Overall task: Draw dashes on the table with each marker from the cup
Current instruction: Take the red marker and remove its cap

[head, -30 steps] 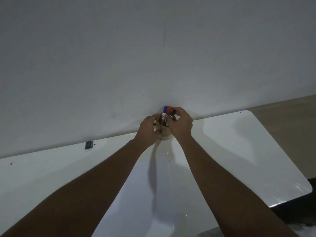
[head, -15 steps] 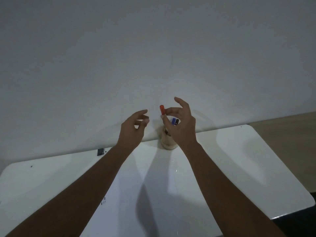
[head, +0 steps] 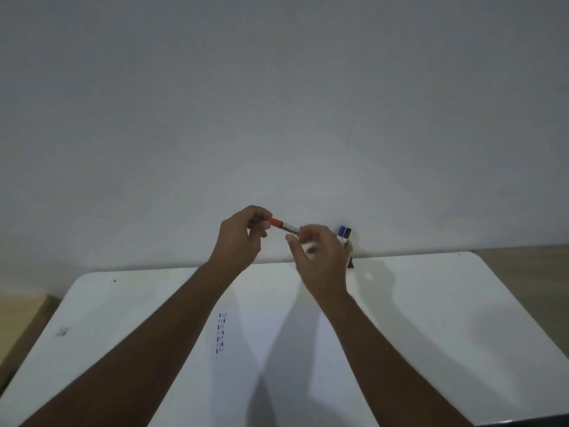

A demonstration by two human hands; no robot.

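Note:
Both my hands are raised above the far middle of the white table (head: 431, 318). They hold a red-capped marker (head: 281, 224) between them, lying almost level. My left hand (head: 241, 238) pinches the red cap end. My right hand (head: 320, 257) grips the white barrel end. Behind my right hand, against the wall, stands the cup, almost wholly hidden by that hand. Out of it stick a blue-capped marker (head: 341, 232) and a black-capped marker (head: 347, 233). Two short columns of dark dashes (head: 221, 332) are drawn on the table under my left forearm.
A plain grey wall (head: 277, 103) rises right behind the table's far edge. A brown cardboard box (head: 18, 322) sits off the table's left side. Wooden floor (head: 529, 272) shows to the right. A small mark (head: 63, 330) lies on the table at left.
My right hand lifted the red-capped marker out of the cup and brought it left and level. My left hand closed on its cap end. The view shifted, so the cup now sits further right.

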